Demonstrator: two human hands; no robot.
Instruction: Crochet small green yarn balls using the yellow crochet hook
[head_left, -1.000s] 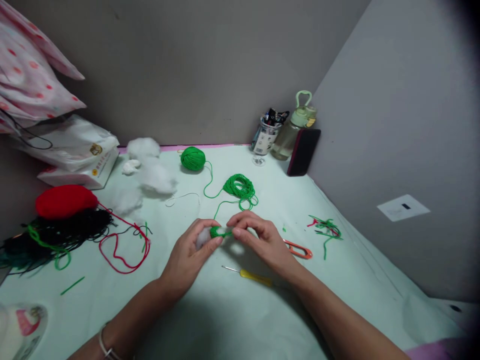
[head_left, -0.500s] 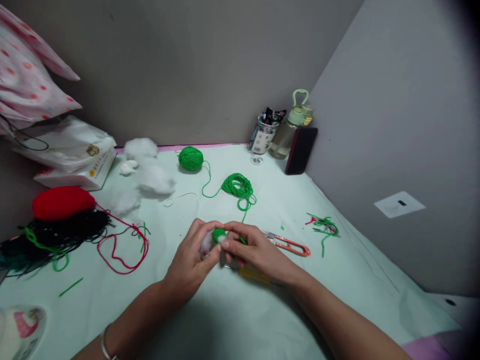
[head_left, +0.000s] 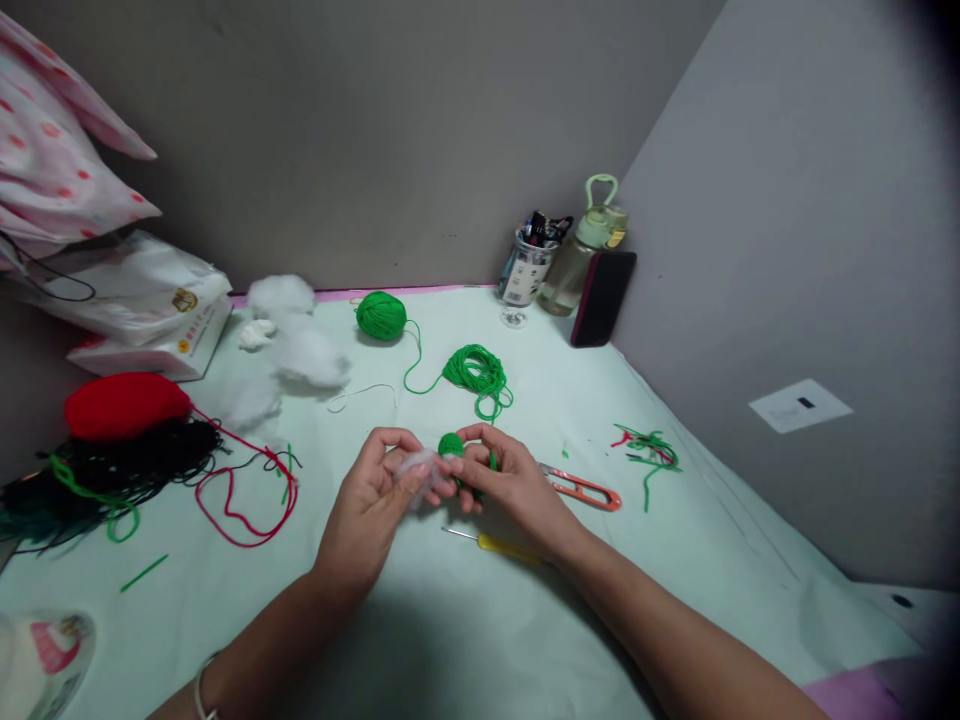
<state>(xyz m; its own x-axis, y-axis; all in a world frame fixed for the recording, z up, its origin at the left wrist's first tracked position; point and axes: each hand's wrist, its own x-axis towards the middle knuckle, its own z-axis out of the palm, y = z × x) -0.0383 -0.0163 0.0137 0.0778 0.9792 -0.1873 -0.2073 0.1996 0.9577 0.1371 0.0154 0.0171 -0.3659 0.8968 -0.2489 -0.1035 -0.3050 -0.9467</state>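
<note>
My left hand (head_left: pixel 373 497) pinches a wisp of white stuffing (head_left: pixel 420 466) between thumb and fingers. My right hand (head_left: pixel 507 482) grips a small green crocheted piece (head_left: pixel 451 446), held right against the stuffing. Both hands hover just above the pale green tabletop (head_left: pixel 465 640). A yellow-handled crochet hook (head_left: pixel 499 545) lies on the table under the hands. Orange thread snips (head_left: pixel 586 489) lie just right of my right hand. A loose coil of green yarn (head_left: pixel 475 374) lies behind the hands and trails back to a green yarn ball (head_left: pixel 381 315).
White stuffing clumps (head_left: pixel 298 341) lie at the back left. A red yarn ball (head_left: pixel 124 404) and tangled black yarn (head_left: pixel 112 470) are at the left. A pen jar (head_left: pixel 526 270), water bottle (head_left: pixel 583 250) and dark phone (head_left: pixel 602 298) stand in the back corner. Yarn scraps (head_left: pixel 646 450) lie right.
The hands drew slightly apart and lifted; the green piece went from my left fingers to my right hand, and white stuffing now shows drawn out in my left fingers.
</note>
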